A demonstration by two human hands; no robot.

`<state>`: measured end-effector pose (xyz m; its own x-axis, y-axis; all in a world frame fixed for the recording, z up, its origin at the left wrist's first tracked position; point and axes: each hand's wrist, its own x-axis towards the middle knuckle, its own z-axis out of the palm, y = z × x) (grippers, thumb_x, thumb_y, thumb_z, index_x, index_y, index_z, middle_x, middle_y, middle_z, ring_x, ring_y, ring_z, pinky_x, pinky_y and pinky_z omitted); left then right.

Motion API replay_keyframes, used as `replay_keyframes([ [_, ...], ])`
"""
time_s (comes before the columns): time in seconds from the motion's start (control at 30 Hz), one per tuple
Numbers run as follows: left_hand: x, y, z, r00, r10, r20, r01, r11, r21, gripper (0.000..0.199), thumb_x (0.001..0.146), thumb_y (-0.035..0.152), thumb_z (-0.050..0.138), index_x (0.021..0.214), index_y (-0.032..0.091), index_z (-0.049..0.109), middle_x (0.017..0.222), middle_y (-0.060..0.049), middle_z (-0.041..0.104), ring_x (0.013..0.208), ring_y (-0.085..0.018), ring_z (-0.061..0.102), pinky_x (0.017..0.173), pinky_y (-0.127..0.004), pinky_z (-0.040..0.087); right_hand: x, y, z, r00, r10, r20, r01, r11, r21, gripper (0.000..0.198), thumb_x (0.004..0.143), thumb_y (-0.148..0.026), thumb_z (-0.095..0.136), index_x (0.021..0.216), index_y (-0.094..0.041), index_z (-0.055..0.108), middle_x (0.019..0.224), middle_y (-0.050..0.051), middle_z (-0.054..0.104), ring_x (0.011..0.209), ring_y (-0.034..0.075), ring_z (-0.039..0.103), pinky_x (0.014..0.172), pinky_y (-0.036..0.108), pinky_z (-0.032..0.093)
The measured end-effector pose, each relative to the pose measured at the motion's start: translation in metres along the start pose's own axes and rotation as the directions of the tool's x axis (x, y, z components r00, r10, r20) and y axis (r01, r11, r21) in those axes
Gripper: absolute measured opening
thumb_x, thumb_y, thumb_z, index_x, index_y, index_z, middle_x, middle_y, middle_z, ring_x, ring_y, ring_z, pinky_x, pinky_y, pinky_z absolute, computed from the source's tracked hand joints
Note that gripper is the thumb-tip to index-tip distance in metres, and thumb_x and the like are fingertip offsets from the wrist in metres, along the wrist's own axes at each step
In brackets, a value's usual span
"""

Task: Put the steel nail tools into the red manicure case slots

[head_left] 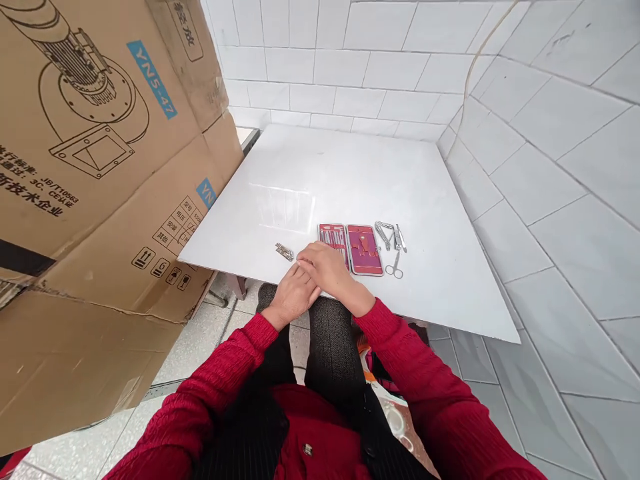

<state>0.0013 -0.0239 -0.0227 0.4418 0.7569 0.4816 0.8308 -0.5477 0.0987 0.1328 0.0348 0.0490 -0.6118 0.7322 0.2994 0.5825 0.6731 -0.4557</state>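
My left hand (294,292) is at the table's near edge, its back up and its fingers together and bent. My right hand (327,269) overlaps its fingertips from the right, fingers closed. Whatever is between the hands is hidden. Just beyond them a red manicure case (367,272) lies unfolded, with slim metal tools held in its left half. Right of the case are cuticle nippers (385,235), nail clippers (398,239), a thin pointed metal tool (403,240) and small scissors (395,271). A small patterned metal piece (285,251) rests left of my hands.
The white table (350,167) has a glossy top and meets tiled walls (390,73) at the back and right. A large cardboard box (115,220) stands close on the left. A cable (470,73) hangs down the corner.
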Motion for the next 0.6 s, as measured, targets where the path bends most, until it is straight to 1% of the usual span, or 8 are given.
replay_keyframes([
  [0.1, -0.003, -0.001, 0.006, 1.0, -0.008, -0.002, 0.008, 0.999, -0.032, 0.025, 0.102, 0.026, 0.053, 0.105, 0.016, 0.076, 0.106, -0.012, 0.078, 0.114, -0.029, 0.069, 0.11, -0.052, 0.048, 0.027, -0.016, 0.01, 0.993, 0.041, 0.109, -0.019, 0.98, -0.196, 0.014, 0.096, -0.025, 0.065, 0.09, -0.02, 0.076, 0.097, 0.011, 0.074, 0.098, 0.027, 0.065, 0.076, 0.036, 0.048],
  [0.17, -0.004, -0.002, 0.008, 1.0, -0.014, -0.003, 0.013, 0.999, -0.051, 0.024, 0.102, 0.025, 0.054, 0.101, 0.016, 0.076, 0.101, -0.011, 0.078, 0.107, -0.028, 0.07, 0.107, -0.05, 0.049, 0.039, -0.021, 0.016, 0.983, 0.081, 0.167, -0.025, 0.95, -0.312, 0.015, 0.096, -0.027, 0.065, 0.091, -0.018, 0.077, 0.097, 0.015, 0.074, 0.097, 0.029, 0.066, 0.075, 0.037, 0.048],
  [0.23, -0.005, -0.001, 0.009, 1.0, -0.01, -0.011, 0.01, 0.998, -0.063, 0.023, 0.102, 0.024, 0.054, 0.099, 0.015, 0.075, 0.098, -0.011, 0.078, 0.103, -0.028, 0.071, 0.105, -0.048, 0.05, 0.046, -0.024, 0.02, 0.97, 0.115, 0.212, -0.023, 0.919, -0.393, 0.018, 0.096, -0.025, 0.063, 0.092, -0.015, 0.078, 0.098, 0.018, 0.075, 0.096, 0.031, 0.068, 0.076, 0.038, 0.049],
  [0.3, -0.006, -0.001, 0.007, 1.0, -0.002, -0.021, 0.0, 0.998, -0.066, 0.023, 0.102, 0.024, 0.054, 0.099, 0.015, 0.075, 0.098, -0.011, 0.077, 0.102, -0.027, 0.071, 0.103, -0.047, 0.05, 0.05, -0.026, 0.022, 0.959, 0.143, 0.244, -0.023, 0.899, -0.438, 0.021, 0.097, -0.023, 0.06, 0.095, -0.013, 0.078, 0.099, 0.02, 0.075, 0.096, 0.031, 0.069, 0.078, 0.038, 0.049],
  [0.4, -0.006, 0.0, 0.004, 1.0, 0.013, -0.025, -0.015, 0.998, -0.059, 0.024, 0.103, 0.025, 0.052, 0.101, 0.015, 0.074, 0.097, -0.01, 0.077, 0.101, -0.027, 0.071, 0.1, -0.045, 0.051, 0.054, -0.03, 0.021, 0.941, 0.18, 0.286, -0.024, 0.88, -0.474, 0.024, 0.098, -0.019, 0.055, 0.098, -0.012, 0.078, 0.1, 0.018, 0.076, 0.095, 0.029, 0.07, 0.079, 0.036, 0.05],
  [0.5, -0.006, 0.0, 0.003, 1.0, 0.012, -0.019, -0.013, 0.999, -0.047, 0.024, 0.104, 0.025, 0.052, 0.102, 0.015, 0.074, 0.097, -0.009, 0.077, 0.102, -0.027, 0.071, 0.1, -0.045, 0.051, 0.058, -0.036, 0.018, 0.926, 0.184, 0.33, 0.009, 0.863, -0.505, 0.026, 0.099, -0.02, 0.052, 0.102, -0.012, 0.076, 0.103, 0.016, 0.075, 0.097, 0.028, 0.07, 0.081, 0.034, 0.049],
  [0.6, -0.006, 0.0, 0.003, 1.0, 0.013, -0.005, -0.013, 0.999, -0.049, 0.023, 0.103, 0.024, 0.053, 0.102, 0.015, 0.074, 0.095, -0.009, 0.078, 0.102, -0.027, 0.071, 0.101, -0.045, 0.05, 0.061, -0.041, 0.017, 0.914, 0.179, 0.364, 0.046, 0.846, -0.532, 0.028, 0.101, -0.018, 0.048, 0.103, -0.011, 0.075, 0.106, 0.016, 0.073, 0.097, 0.027, 0.07, 0.081, 0.033, 0.049],
])
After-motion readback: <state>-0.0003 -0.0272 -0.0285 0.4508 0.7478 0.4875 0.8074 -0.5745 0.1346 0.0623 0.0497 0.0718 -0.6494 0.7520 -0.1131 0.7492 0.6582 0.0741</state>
